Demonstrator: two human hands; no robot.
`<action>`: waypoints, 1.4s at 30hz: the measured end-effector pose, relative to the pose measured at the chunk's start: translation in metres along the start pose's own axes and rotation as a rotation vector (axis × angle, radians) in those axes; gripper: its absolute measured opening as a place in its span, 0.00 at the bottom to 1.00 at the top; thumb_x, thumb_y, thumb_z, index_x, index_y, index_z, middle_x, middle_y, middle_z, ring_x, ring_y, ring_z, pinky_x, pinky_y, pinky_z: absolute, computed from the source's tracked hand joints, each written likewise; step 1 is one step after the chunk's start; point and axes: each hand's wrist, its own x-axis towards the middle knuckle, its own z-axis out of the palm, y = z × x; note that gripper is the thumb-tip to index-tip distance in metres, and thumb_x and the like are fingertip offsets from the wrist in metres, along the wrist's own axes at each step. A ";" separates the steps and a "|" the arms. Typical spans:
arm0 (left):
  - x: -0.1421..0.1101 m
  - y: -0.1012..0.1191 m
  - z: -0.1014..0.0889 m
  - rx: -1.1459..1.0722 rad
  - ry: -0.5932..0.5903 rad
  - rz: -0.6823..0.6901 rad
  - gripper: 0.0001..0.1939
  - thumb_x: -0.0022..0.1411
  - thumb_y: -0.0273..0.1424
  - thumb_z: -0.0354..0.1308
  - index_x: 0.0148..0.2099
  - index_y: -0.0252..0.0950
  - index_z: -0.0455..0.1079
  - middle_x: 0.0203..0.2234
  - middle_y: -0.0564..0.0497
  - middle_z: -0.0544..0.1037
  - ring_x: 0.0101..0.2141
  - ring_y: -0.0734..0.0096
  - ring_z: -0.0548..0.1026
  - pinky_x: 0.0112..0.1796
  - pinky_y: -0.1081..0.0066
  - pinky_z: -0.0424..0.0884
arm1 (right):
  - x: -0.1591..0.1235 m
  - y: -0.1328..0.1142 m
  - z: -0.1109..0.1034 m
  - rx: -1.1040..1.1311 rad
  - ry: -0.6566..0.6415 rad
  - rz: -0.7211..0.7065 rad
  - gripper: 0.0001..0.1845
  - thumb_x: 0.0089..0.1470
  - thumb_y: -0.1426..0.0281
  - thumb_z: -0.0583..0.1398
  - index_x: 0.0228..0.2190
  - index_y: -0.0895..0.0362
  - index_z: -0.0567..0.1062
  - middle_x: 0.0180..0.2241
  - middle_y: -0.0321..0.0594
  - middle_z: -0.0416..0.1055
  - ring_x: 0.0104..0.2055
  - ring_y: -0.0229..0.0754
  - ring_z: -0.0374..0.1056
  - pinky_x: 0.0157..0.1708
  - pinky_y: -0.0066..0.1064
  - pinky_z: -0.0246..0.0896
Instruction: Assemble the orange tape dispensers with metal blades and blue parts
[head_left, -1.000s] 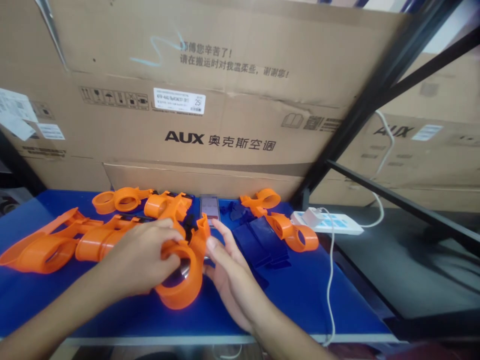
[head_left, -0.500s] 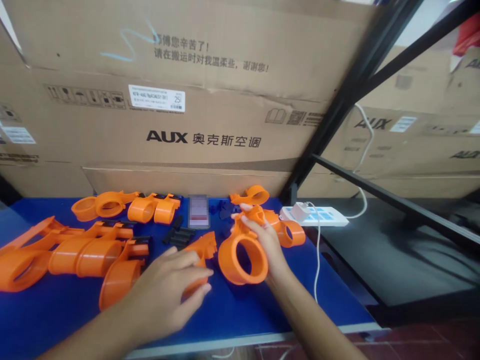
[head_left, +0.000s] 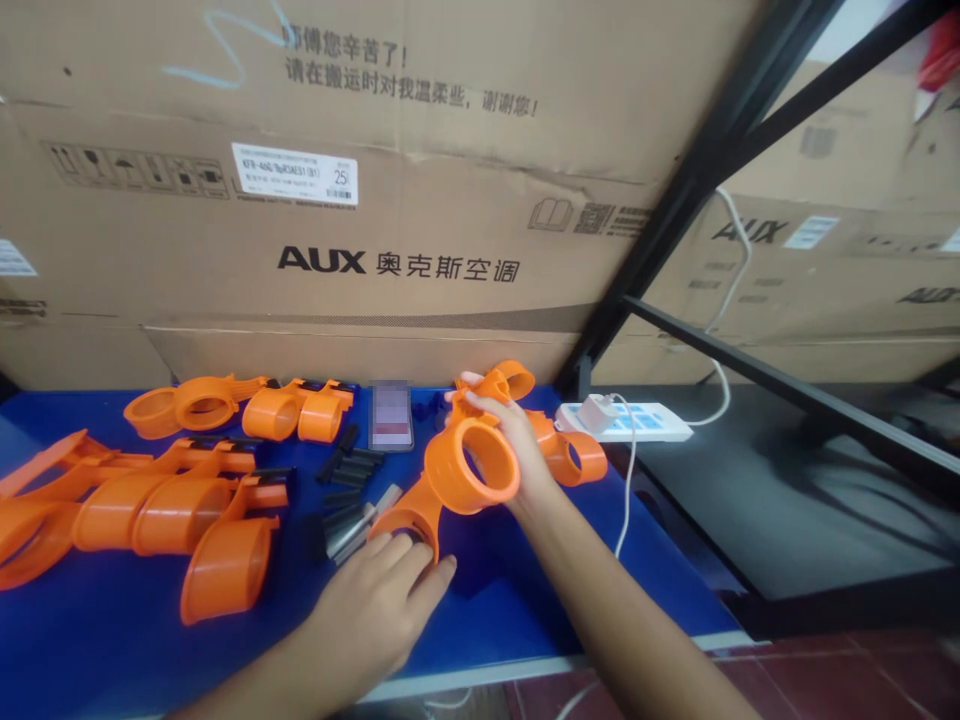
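My right hand (head_left: 517,430) is closed round the upper part of an orange plastic tape dispenser (head_left: 491,470), whose open ring faces me. My left hand (head_left: 390,590) is closed on the ring of another orange tape dispenser (head_left: 412,510), just left of and below the first. The two dispensers overlap in view, and I cannot tell whether they touch. My left fingertips are partly hidden inside the ring. Black roller tubes (head_left: 352,465) and shiny grey tubes (head_left: 364,525) lie on the blue table left of my hands.
Several orange dispensers with black rollers (head_left: 180,510) lie on the left. More orange dispensers (head_left: 574,455) sit to the right, by a white power strip (head_left: 652,422) with a cable. A phone (head_left: 391,415) lies at the back, before a large cardboard box (head_left: 420,180).
My left hand has moved right and taken hold of the ring of the lower dispenser, uncovering the grey tubes. My right hand has shifted slightly up and left with its dispenser.
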 end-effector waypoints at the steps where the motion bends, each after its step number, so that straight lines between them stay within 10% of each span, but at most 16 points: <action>1: 0.001 0.001 0.002 0.011 -0.002 -0.009 0.24 0.65 0.19 0.54 0.62 0.32 0.70 0.38 0.42 0.79 0.36 0.55 0.76 0.40 0.56 0.73 | 0.003 0.002 0.000 0.006 -0.009 0.008 0.29 0.49 0.67 0.70 0.53 0.50 0.74 0.36 0.37 0.79 0.29 0.41 0.72 0.30 0.34 0.71; 9: 0.004 -0.021 -0.024 -0.282 0.157 -0.109 0.28 0.69 0.34 0.59 0.68 0.37 0.63 0.46 0.40 0.79 0.43 0.50 0.76 0.47 0.52 0.71 | 0.010 0.009 -0.001 -0.033 -0.164 0.088 0.23 0.54 0.60 0.68 0.51 0.52 0.76 0.36 0.39 0.79 0.30 0.42 0.72 0.29 0.33 0.68; 15: 0.032 -0.039 -0.043 -1.184 0.411 -0.671 0.21 0.73 0.43 0.53 0.64 0.43 0.67 0.51 0.43 0.77 0.47 0.56 0.76 0.48 0.59 0.72 | -0.004 0.024 0.014 -0.260 -0.114 -0.124 0.25 0.58 0.53 0.66 0.53 0.50 0.77 0.47 0.41 0.79 0.48 0.48 0.75 0.49 0.39 0.69; 19: 0.049 -0.049 -0.040 -1.758 0.311 -0.766 0.26 0.69 0.48 0.58 0.61 0.38 0.70 0.33 0.47 0.79 0.31 0.63 0.77 0.36 0.65 0.73 | -0.006 0.035 0.025 -0.416 -0.110 -0.206 0.27 0.59 0.54 0.65 0.57 0.51 0.75 0.50 0.41 0.78 0.54 0.49 0.72 0.58 0.42 0.64; 23: 0.051 -0.055 -0.041 -2.092 0.389 -0.818 0.22 0.68 0.46 0.59 0.57 0.39 0.73 0.43 0.44 0.81 0.42 0.59 0.80 0.43 0.64 0.75 | -0.003 0.041 0.030 -0.403 -0.138 -0.224 0.30 0.61 0.50 0.63 0.60 0.49 0.74 0.49 0.40 0.78 0.52 0.49 0.72 0.58 0.42 0.63; 27: 0.054 -0.058 -0.041 -2.063 0.551 -0.873 0.20 0.65 0.40 0.64 0.56 0.39 0.73 0.51 0.45 0.80 0.48 0.57 0.80 0.45 0.66 0.76 | 0.002 0.049 0.029 -0.416 -0.224 -0.211 0.28 0.65 0.47 0.57 0.58 0.49 0.75 0.49 0.40 0.78 0.50 0.48 0.73 0.56 0.41 0.66; 35: 0.063 -0.085 -0.048 -1.746 0.854 -0.901 0.14 0.56 0.38 0.68 0.40 0.36 0.72 0.29 0.54 0.77 0.27 0.71 0.75 0.29 0.73 0.71 | 0.004 0.037 0.012 -1.006 -0.430 -0.443 0.15 0.65 0.61 0.61 0.51 0.48 0.80 0.49 0.44 0.77 0.52 0.52 0.68 0.58 0.50 0.59; 42: 0.046 -0.094 -0.031 -1.650 0.804 -0.980 0.14 0.58 0.42 0.67 0.33 0.39 0.69 0.25 0.55 0.72 0.23 0.73 0.68 0.26 0.71 0.67 | -0.008 0.028 0.003 -1.205 -0.821 -0.430 0.07 0.57 0.66 0.67 0.40 0.49 0.83 0.50 0.44 0.76 0.58 0.57 0.66 0.61 0.54 0.54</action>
